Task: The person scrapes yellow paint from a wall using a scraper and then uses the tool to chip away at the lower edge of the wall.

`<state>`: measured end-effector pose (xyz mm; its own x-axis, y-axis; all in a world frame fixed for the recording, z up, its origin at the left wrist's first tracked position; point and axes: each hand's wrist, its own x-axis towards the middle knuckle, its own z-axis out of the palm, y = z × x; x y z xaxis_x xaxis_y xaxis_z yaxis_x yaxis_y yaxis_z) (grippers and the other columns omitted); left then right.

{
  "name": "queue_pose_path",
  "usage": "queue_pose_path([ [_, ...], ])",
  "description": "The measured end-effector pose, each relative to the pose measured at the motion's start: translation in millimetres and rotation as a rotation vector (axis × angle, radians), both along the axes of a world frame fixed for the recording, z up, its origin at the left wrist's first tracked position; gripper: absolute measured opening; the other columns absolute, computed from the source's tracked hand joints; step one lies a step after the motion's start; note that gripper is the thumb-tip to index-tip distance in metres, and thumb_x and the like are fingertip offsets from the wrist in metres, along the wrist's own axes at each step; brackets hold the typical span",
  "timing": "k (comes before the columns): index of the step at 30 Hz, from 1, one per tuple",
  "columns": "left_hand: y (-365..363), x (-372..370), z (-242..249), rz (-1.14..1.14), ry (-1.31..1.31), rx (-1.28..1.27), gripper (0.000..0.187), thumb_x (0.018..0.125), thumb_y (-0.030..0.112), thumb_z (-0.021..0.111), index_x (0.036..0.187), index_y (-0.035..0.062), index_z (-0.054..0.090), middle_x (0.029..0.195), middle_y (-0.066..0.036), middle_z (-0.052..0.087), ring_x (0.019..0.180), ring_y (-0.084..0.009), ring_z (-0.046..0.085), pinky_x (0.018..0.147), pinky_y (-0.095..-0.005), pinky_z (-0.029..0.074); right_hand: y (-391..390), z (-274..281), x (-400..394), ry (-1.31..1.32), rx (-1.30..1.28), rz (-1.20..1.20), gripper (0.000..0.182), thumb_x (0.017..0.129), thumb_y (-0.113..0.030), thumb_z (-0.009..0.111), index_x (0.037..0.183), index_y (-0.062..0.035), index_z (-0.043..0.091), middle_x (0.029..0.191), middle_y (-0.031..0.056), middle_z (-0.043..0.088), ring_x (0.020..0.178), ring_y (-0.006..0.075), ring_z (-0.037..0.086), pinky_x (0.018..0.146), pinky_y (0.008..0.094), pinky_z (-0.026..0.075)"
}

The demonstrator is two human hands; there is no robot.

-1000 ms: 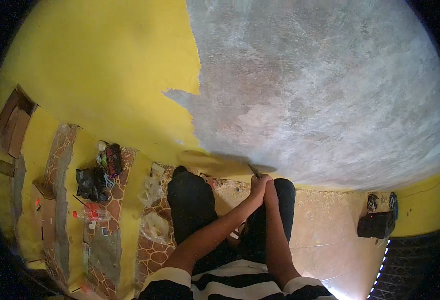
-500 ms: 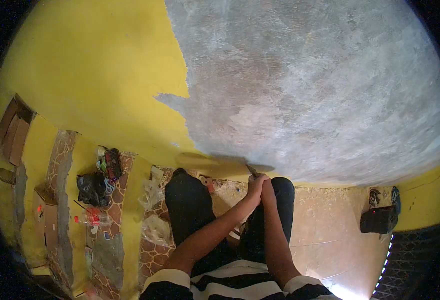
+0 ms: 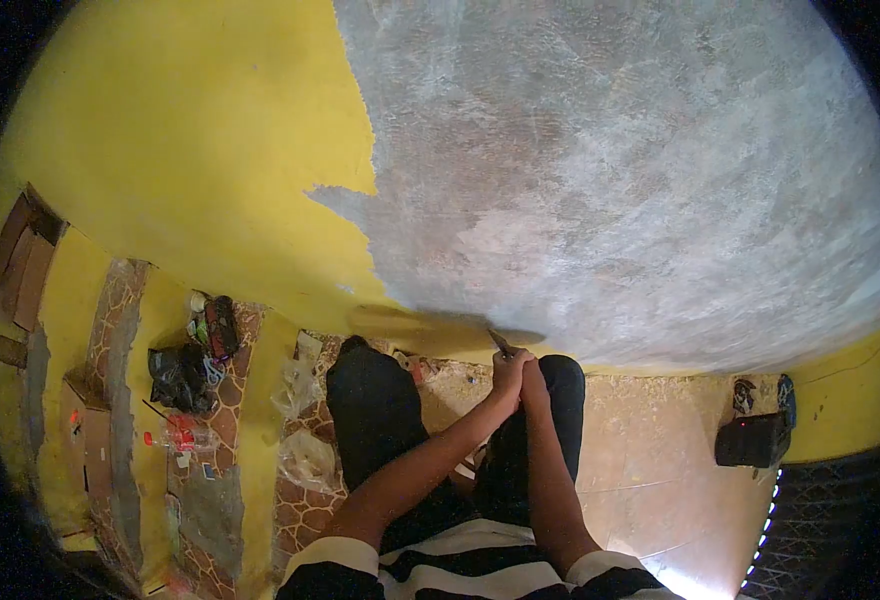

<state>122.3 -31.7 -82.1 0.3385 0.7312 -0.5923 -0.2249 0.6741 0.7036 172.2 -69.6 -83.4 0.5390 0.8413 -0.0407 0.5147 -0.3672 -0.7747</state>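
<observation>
My left hand (image 3: 508,374) is closed round the handle of a scraper (image 3: 500,341), its narrow dark blade pointing up and left from my fist. My right hand (image 3: 534,384) is pressed against the left one and wraps the same grip; most of the handle is hidden by the fingers. The blade tip lies close to the lower yellow strip of the wall (image 3: 650,180), just under the border of the bare grey area. Yellow paint (image 3: 190,130) covers the wall's left side, with a ragged edge against the grey. Both hands are between my knees, above the floor.
Yellow-sided steps (image 3: 260,400) rise at the left, carrying a black plastic bag (image 3: 180,375), a bottle with a red label (image 3: 182,435) and cardboard (image 3: 25,260). Clear plastic (image 3: 310,460) lies beside my left leg. A black box (image 3: 752,440) stands at the right near a folding metal gate (image 3: 820,520).
The blade has shifted very slightly to the left, and the whole view has drifted a little. Both hands keep their grip on the scraper.
</observation>
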Motion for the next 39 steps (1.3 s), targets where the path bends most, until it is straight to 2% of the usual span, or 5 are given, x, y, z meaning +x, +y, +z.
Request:
queue_pose_path([
  [6,0.3,-26.8,101.3,-0.069,-0.114,0.025,0.058,0.070,0.029,0.069,0.114,0.0017,0.043,0.103,-0.017,0.054,0.096,-0.0301,0.056,0.080,-0.0421,0.046,-5.2,22.5,1.8,-0.027,-0.022,0.010,0.025,0.089,-0.016,0.046,0.091,0.0058,0.059,0.083,0.0244,0.062,0.078,0.0372,0.063,0.060,0.0421,0.049],
  [13,21.2,-16.1,15.0,-0.067,-0.093,-0.123,0.040,0.072,0.031,0.067,0.101,0.0057,0.055,0.095,-0.012,0.057,0.088,-0.0261,0.058,0.075,-0.0441,0.045,17.8,24.1,-15.4,-0.153,-0.120,0.071,0.023,0.088,-0.015,0.049,0.088,0.0059,0.059,0.081,0.0248,0.063,0.076,0.0383,0.064,0.058,0.0420,0.050],
  [17,15.6,-13.5,25.6,-0.054,-0.004,-0.013,0.044,0.073,0.030,0.067,0.106,0.0061,0.050,0.096,-0.012,0.056,0.086,-0.0261,0.058,0.075,-0.0427,0.046,0.0,-114.0,35.2,-0.088,0.101,0.173,0.023,0.089,-0.014,0.047,0.104,0.0009,0.056,0.101,0.0244,0.061,0.089,0.0366,0.061,0.073,0.0400,0.048],
  [22,2.6,-25.7,89.7,-0.122,-0.152,-0.068,0.049,0.073,0.030,0.068,0.110,0.0053,0.046,0.096,-0.012,0.056,0.090,-0.0259,0.057,0.076,-0.0423,0.046,-4.3,-14.9,13.1,-0.066,-0.028,0.074,0.024,0.089,-0.013,0.048,0.105,0.0019,0.056,0.099,0.0237,0.061,0.089,0.0341,0.062,0.073,0.0393,0.048],
  [39,0.9,-23.0,82.5,-0.097,-0.191,0.026,0.066,0.070,0.034,0.070,0.120,0.0037,0.041,0.102,-0.015,0.055,0.087,-0.0272,0.060,0.068,-0.0445,0.049,-6.5,9.1,11.6,-0.078,-0.094,0.098,0.029,0.088,-0.013,0.051,0.110,0.0056,0.054,0.094,0.0216,0.063,0.086,0.0254,0.062,0.071,0.0370,0.048],
])
